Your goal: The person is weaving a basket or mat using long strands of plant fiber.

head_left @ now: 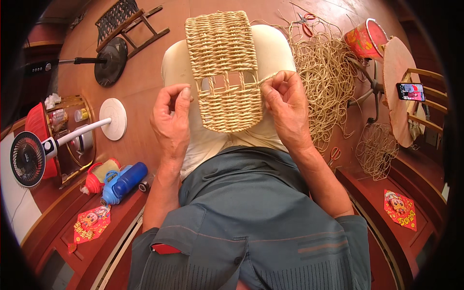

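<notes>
A woven straw-coloured panel (222, 41), with a band of open gaps crossed by vertical strands below its middle, lies over a cream padded surface (270, 46) on my lap. My right hand (285, 106) is at the panel's right edge, fingers pinched on a twisted cord (266, 79) that runs from the gapped band. My left hand (171, 116) is just left of the panel, thumb and fingers curled together; whatever they may hold is hidden.
Loose cord (321, 82) heaps at right, with red-handled scissors (307, 26), a bucket (360, 38) and a round board (398, 121) holding a phone (410, 92). At left are fans (29, 159), a folding stool (135, 31) and bottles (125, 179).
</notes>
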Available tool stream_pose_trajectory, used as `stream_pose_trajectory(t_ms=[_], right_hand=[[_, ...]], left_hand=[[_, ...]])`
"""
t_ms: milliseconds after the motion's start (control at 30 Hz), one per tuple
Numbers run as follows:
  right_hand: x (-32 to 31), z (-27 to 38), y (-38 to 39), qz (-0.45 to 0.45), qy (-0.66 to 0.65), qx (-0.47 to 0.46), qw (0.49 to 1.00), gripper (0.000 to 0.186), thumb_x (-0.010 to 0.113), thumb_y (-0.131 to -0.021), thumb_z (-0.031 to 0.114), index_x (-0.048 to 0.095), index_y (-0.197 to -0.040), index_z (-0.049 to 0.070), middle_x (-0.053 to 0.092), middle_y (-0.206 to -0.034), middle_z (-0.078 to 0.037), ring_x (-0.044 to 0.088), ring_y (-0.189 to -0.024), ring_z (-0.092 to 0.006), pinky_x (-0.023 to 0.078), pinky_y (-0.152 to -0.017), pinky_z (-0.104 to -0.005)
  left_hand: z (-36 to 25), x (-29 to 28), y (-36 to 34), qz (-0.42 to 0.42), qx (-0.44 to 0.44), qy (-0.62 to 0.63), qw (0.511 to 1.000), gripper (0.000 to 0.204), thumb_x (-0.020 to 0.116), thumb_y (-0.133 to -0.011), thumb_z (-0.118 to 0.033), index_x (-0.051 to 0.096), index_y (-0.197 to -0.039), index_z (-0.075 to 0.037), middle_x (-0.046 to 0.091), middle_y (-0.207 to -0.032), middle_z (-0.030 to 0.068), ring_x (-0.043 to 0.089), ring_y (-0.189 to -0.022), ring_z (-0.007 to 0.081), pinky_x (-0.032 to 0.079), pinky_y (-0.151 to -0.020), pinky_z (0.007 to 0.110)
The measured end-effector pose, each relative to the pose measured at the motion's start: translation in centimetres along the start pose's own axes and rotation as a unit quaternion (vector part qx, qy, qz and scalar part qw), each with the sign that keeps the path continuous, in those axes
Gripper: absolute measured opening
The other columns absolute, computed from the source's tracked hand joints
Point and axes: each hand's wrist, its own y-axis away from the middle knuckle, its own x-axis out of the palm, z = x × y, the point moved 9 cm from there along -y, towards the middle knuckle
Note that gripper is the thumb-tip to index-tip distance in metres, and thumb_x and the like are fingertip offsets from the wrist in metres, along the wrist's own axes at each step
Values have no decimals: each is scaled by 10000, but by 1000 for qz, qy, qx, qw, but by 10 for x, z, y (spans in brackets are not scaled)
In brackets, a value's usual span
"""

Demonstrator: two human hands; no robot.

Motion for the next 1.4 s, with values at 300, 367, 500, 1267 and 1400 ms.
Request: stream_pose_trajectory(t_ms=[300, 367, 500, 1267, 1400], right_hand=[[1, 1, 4, -34, -34, -71, 996, 150, 598, -1083, -25, 479, -1078, 67, 558, -968, 6, 496, -780, -42, 454, -666, -207], [2, -1, 3, -38, -44, -79, 995, 143, 606, -1083, -19, 491, -1068, 66, 558, -953, 9, 500, -772, -40, 449, -652, -204], [-1, -1, 4, -63, -29, -90, 994, 144, 618, -1078, -15, 501, -1054, 66, 562, -940, 8, 505, -755, -39, 446, -636, -207], [-8, -10, 1, -54, -99, 1, 994, 124, 637, -1071, 0, 527, -1040, 48, 672, -940, -63, 688, -788, -104, 555, -615, -234], [-9, -8, 2, -46, -127, 0, 991, 120, 656, -1066, 21, 537, -1065, 32, 704, -995, -97, 729, -833, -118, 578, -624, -230]], left_hand=[[-98, 77, 22, 120, 323, -253, 904, 216, 768, -941, -11, 768, -1151, -60, 708, -1017, 109, 675, -934, 295, 551, -843, 395], [-101, 90, 19, 126, 322, -246, 906, 202, 773, -933, -27, 765, -1131, -70, 687, -1001, 111, 658, -954, 322, 542, -854, 428], [-103, 106, 10, 153, 320, -283, 891, 137, 778, -934, -56, 751, -1067, -67, 657, -965, 103, 659, -932, 317, 536, -844, 437], [-97, 125, 0, 234, 266, -274, 894, 78, 720, -941, -45, 688, -1012, -43, 676, -962, 125, 671, -951, 344, 542, -856, 477], [-94, 126, -7, 248, 198, -267, 910, 136, 741, -919, -62, 698, -1039, -17, 702, -906, 121, 705, -848, 268, 556, -791, 418]])
